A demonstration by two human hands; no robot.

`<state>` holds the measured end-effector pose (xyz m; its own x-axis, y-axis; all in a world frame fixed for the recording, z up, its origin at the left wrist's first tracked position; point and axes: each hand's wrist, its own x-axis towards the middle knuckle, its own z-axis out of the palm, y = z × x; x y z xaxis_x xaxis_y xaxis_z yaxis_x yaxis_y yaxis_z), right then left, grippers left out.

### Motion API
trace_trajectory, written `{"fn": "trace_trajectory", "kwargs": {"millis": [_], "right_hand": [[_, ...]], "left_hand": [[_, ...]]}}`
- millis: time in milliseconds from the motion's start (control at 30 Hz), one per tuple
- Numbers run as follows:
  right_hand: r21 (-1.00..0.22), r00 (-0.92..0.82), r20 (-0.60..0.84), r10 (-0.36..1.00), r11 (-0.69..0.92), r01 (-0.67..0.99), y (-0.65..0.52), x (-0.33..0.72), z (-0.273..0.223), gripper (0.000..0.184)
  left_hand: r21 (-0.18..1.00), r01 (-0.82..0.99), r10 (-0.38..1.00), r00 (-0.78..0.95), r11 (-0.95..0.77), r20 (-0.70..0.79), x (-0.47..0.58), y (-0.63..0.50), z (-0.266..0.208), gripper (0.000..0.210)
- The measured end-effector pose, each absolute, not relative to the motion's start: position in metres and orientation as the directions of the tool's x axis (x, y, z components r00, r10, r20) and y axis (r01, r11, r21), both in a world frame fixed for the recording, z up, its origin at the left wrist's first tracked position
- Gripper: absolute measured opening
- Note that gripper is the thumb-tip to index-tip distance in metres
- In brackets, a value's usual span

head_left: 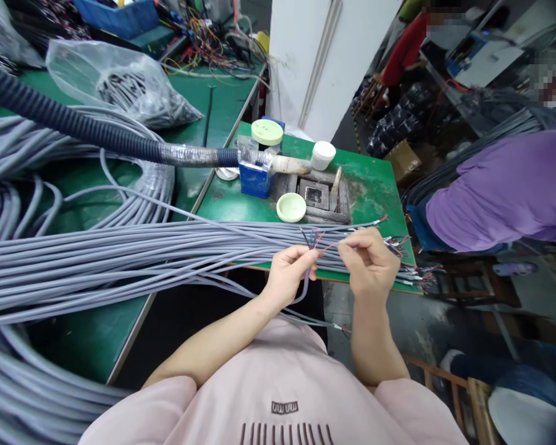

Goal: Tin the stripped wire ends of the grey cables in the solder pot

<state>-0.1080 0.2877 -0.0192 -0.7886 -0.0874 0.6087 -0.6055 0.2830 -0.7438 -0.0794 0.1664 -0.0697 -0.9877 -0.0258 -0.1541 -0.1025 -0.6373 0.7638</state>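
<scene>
My left hand is closed around the end of a grey cable, whose thin coloured wires fan out above the thumb. Black, green, red and pinkish strands show among them. My right hand is to the right, its thumb and forefinger pinching the tip of one red wire that stretches between both hands. Just behind the hands lies a thick bundle of grey cables, with stripped, multicoloured ends at the right edge of the green table.
A black corrugated hose ends in a nozzle near a blue box. Beyond the cables are a soldering pot, an open pale-green lid and a white jar. Coiled cables fill the left. A person in purple sits at right.
</scene>
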Motion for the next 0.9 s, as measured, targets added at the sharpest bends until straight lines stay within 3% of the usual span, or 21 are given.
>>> {"fn": "trace_trajectory", "kwargs": {"millis": [100,267,500,733,900], "right_hand": [[-0.652,-0.758,0.611,-0.227,0.399,-0.645,0.287,-0.106,-0.012,0.008],[-0.583,-0.775,0.581,-0.248,0.537,-0.61,0.282,-0.109,-0.01,0.003],[-0.689,-0.811,0.539,-0.229,0.435,-0.58,0.28,-0.114,-0.013,0.008],[-0.691,-0.814,0.538,-0.219,0.438,-0.575,0.279,-0.116,-0.016,0.002],[-0.761,-0.838,0.515,-0.179,0.353,-0.544,0.276,-0.114,-0.02,0.01]], "left_hand": [[0.788,-0.072,-0.04,-0.992,-0.612,-0.121,-0.079,0.168,-0.072,0.037],[0.819,-0.03,-0.05,-0.996,-0.573,-0.071,-0.078,0.169,-0.073,0.037],[0.848,-0.023,-0.057,-0.996,-0.53,-0.062,-0.076,0.169,-0.072,0.036],[0.854,-0.013,-0.072,-0.996,-0.52,-0.059,-0.076,0.17,-0.071,0.039],[0.876,-0.003,-0.083,-0.995,-0.483,-0.049,-0.076,0.169,-0.071,0.038]]}}
